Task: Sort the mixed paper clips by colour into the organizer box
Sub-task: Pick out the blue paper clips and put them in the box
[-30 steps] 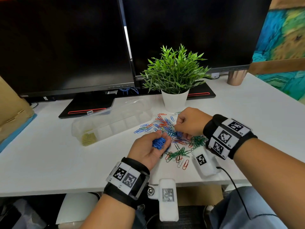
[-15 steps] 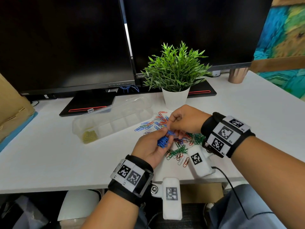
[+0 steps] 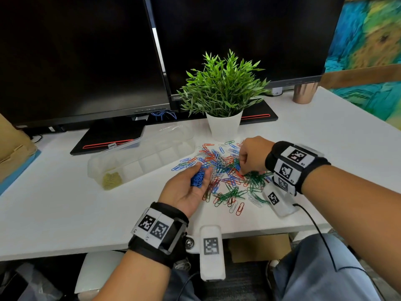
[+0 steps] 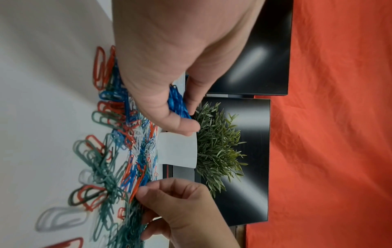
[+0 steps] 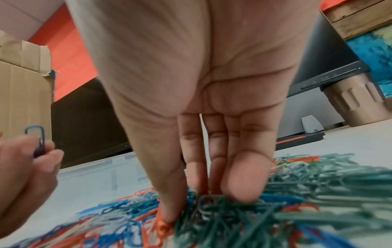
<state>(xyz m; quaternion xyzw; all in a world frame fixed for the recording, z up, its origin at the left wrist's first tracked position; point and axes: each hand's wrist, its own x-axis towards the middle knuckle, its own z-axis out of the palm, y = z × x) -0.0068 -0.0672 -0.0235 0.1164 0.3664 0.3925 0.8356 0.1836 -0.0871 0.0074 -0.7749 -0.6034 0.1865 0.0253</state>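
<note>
A mixed pile of paper clips (image 3: 227, 179) in blue, red, green and white lies on the white desk in front of the plant pot. My left hand (image 3: 200, 170) hovers at the pile's left edge, palm up, and grips a bundle of blue clips (image 3: 197, 178) (image 4: 177, 102) between thumb and fingers. My right hand (image 3: 241, 170) reaches down into the pile's middle. Its thumb and fingers (image 5: 239, 181) pinch a blue clip (image 5: 191, 198) that stands upright among green ones. The clear organizer box (image 3: 165, 148) lies to the left, lid open, with yellow clips (image 3: 111, 180) in its nearest compartment.
A potted green plant (image 3: 223, 90) stands right behind the pile. Two dark monitors (image 3: 86, 61) on black bases line the back of the desk. A copper cup (image 3: 304, 94) is at the back right, and a cardboard box (image 3: 13, 148) at the far left.
My right hand has left the blue bundle in my left hand and gone back down into the pile. The left hand keeps its bundle and has barely shifted.
</note>
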